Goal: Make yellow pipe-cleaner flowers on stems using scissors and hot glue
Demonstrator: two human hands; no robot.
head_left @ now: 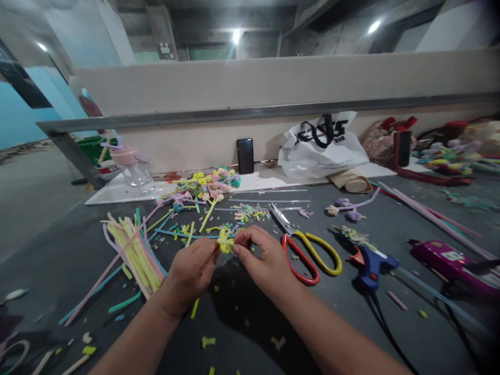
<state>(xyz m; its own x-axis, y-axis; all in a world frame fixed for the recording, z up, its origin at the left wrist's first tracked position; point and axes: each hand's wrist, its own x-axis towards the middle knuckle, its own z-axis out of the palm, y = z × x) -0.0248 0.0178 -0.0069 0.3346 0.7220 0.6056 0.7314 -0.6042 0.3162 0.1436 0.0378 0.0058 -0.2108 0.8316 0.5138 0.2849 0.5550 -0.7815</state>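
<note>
Both hands meet over the middle of the dark grey work surface. The left hand and the right hand are each pinched on the same small fuzzy yellow pipe-cleaner piece, thumb and fingertips closed on it from either side, so it's held up between them just above the surface.

Right beside the right hand lies one pair of scissors with one red and one yellow plastic loop handle, steel blades pointing away from the person. Next over is one blue hot glue gun with a black cord trailing off toward the near edge, then one glossy magenta plastic tool, shape hard to make out.

Left of the left hand there's a loose bundle of long fuzzy pipe cleaners, mostly pale yellow with some green, pink and lilac; too tangled to count. Tiny cut scraps in yellow and green are scattered all over the surface.

Further back: a heap of finished little pastel fuzzy flowers on stems, a separate lilac stem with three small pom blooms, one clear plastic jar with a pink lid, one black phone standing against the beige wall, and one crinkly white plastic bag with black print.
</note>
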